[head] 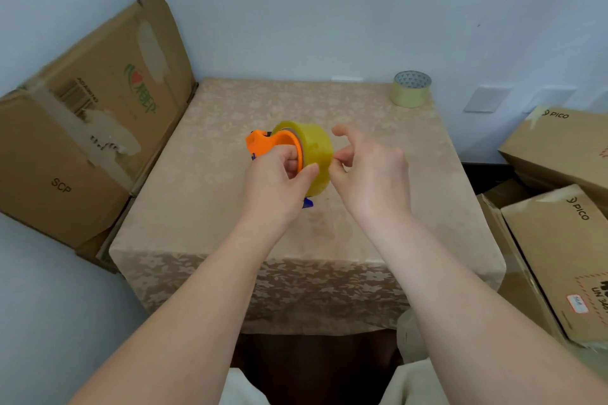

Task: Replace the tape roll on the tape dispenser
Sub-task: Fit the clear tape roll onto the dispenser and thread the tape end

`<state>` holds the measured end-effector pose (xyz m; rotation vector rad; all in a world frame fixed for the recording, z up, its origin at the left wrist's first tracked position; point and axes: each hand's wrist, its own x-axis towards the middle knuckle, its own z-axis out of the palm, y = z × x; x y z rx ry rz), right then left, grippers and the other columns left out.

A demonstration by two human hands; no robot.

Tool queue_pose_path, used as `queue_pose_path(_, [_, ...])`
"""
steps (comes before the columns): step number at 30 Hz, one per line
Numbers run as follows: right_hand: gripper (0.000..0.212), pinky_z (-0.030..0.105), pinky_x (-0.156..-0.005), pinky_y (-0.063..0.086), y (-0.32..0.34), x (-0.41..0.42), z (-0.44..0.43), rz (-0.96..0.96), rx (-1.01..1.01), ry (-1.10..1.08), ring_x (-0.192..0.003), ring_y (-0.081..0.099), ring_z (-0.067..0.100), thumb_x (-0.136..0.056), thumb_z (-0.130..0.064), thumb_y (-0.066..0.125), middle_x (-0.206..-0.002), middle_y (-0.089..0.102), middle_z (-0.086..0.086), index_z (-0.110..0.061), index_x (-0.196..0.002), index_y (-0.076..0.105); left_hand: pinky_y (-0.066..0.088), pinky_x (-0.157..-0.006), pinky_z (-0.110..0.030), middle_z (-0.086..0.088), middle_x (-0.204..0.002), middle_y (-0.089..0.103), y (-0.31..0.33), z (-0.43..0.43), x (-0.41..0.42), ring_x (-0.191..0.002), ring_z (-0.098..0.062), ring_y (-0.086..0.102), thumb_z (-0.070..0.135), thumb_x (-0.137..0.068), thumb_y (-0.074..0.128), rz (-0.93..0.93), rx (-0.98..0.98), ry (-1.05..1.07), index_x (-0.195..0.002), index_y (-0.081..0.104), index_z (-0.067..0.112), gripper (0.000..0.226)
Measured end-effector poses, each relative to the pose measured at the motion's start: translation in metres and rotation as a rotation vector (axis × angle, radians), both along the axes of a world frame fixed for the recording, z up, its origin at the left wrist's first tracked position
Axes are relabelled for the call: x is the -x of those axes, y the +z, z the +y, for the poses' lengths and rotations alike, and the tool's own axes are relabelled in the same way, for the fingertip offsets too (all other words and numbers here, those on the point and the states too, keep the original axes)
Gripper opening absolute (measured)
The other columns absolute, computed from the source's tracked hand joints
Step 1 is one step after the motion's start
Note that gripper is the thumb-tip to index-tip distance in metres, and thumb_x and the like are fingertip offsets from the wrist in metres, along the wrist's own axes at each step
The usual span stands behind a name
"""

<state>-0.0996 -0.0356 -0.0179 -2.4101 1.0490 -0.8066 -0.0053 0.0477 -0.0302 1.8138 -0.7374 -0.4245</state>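
Note:
A thick yellow tape roll (312, 149) sits on the orange tape dispenser (263, 141), held above the middle of the table (197, 207). My left hand (276, 181) grips the dispenser's orange frame, thumb against the roll's edge. My right hand (368, 171) touches the roll's right side, thumb and forefinger pinched at its surface, the other fingers spread. A blue part of the dispenser (308, 203) shows below my left hand. A thinner, nearly used-up tape roll (411, 89) stands at the table's far right corner.
The table carries a beige patterned cloth. A large flattened cardboard box (88, 128) leans against the wall on the left. Stacked PICO cardboard boxes (559, 200) stand close on the right. A white wall runs behind.

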Motion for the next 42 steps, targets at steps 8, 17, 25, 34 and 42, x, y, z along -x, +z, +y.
queue_pose_path(8, [0.030, 0.025, -0.065, 0.046, 0.004, -0.002, -0.002, -0.239, -0.540, 0.003, -0.063, 0.062, 0.009, -0.064, -0.010, 0.069, -0.064, 0.067, -0.006, -0.030, -0.084, 0.059, 0.033, -0.056, -0.033, 0.010, -0.060, 0.045, 0.002, 0.000, 0.005, -0.066, -0.024, 0.052, 0.026, -0.083, 0.064, -0.602, -0.134, 0.047, -0.069, 0.042, 0.020, 0.027])
queue_pose_path(17, [0.033, 0.017, -0.070, 0.047, 0.005, 0.001, -0.009, -0.468, -0.615, 0.143, -0.070, 0.056, 0.000, -0.075, -0.004, 0.069, -0.089, 0.062, -0.013, -0.030, -0.096, 0.063, 0.057, -0.063, -0.033, -0.016, -0.092, 0.070, 0.000, -0.002, -0.010, -0.087, -0.031, 0.067, 0.026, -0.082, 0.066, 0.176, 0.104, 0.134, -0.085, 0.063, 0.007, 0.020])
queue_pose_path(25, [0.032, 0.031, -0.086, 0.054, -0.005, 0.003, -0.009, -0.260, -0.847, 0.286, -0.095, 0.068, 0.018, -0.079, -0.009, 0.073, -0.103, 0.072, 0.005, -0.013, -0.109, 0.067, 0.053, -0.068, -0.025, -0.015, -0.095, 0.067, 0.007, 0.000, -0.009, -0.081, -0.019, 0.063, 0.022, -0.093, 0.055, 0.447, 0.192, 0.042, -0.089, 0.064, 0.009, 0.016])
queue_pose_path(34, [0.017, 0.038, -0.087, 0.053, -0.008, 0.000, -0.012, -0.427, -0.967, 0.280, -0.088, 0.065, 0.019, -0.086, -0.014, 0.066, -0.096, 0.069, 0.007, -0.014, -0.103, 0.062, 0.051, -0.089, -0.049, -0.013, -0.100, 0.068, 0.014, 0.001, -0.004, -0.089, -0.022, 0.063, 0.025, -0.096, 0.048, 0.501, 0.197, -0.065, -0.103, 0.061, 0.010, 0.021])
queue_pose_path(42, [0.066, 0.041, -0.080, 0.058, -0.011, -0.003, -0.013, -0.401, -0.872, 0.202, -0.095, 0.068, 0.020, -0.053, -0.019, 0.079, -0.107, 0.067, 0.005, -0.027, -0.113, 0.051, 0.045, -0.092, -0.060, -0.026, -0.096, 0.063, 0.001, 0.005, -0.011, -0.086, -0.026, 0.057, 0.044, -0.087, 0.045, 0.142, 0.058, -0.282, -0.094, 0.064, 0.007, 0.042])
